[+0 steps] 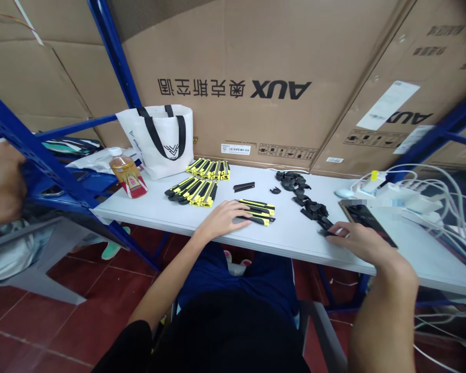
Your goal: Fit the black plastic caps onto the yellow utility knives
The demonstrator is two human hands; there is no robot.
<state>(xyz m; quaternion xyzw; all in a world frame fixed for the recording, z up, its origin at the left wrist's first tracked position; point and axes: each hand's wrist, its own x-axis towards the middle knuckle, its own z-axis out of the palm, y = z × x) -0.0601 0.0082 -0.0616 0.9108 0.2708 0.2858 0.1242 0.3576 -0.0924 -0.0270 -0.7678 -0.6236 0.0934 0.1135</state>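
My left hand (224,217) lies on the white table (287,235), fingertips touching a small pile of yellow and black utility knives (258,210). My right hand (357,239) rests near the table's front edge, fingertips on a small black plastic part (328,230) at the end of a trail of black parts (309,199). More yellow and black knives lie in two stacks, a near stack (194,190) and a far stack (209,168). A single black piece (244,186) and a small curved black piece (275,190) lie between the stacks and the parts.
A phone (367,220) lies just beyond my right hand. White power strips and cables (419,197) fill the table's right end. A white tote bag (161,137) and a drink bottle (127,173) stand at the left. Blue shelving (42,155) and another person's hand (0,181) are at far left.
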